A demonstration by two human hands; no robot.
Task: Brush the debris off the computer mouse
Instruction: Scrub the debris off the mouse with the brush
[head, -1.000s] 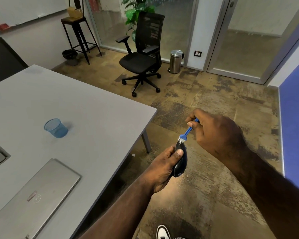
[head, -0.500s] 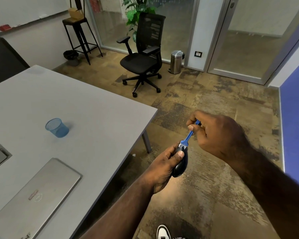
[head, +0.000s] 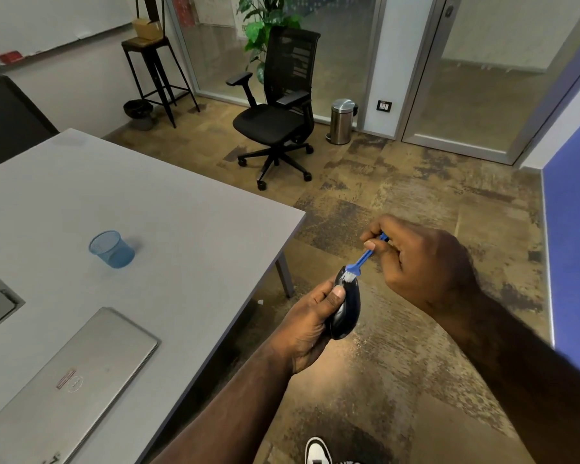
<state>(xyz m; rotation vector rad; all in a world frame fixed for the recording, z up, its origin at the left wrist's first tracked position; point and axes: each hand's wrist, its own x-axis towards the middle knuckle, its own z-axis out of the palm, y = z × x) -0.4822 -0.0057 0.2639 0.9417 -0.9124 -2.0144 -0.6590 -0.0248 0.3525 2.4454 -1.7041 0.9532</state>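
Your left hand [head: 310,324] grips the mouse [head: 346,308] off the table [head: 195,236] corner, above open floor [head: 399,380]; your right hand [head: 422,262] pinches the brush [head: 362,261].

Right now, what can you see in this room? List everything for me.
Computer mouse: one, black, in left hand.
Brush: one, blue, bristles on mouse.
Table: one, grey, left.
Laptop: one, silver, shut, on table.
Cup: one, blue, on table.
Office chair: one, black, by glass wall.
Bin: one, steel, beside chair.
Stool: one, black, with box.
Plant: one, green, behind chair.
Left hand: holds mouse.
Right hand: holds brush.
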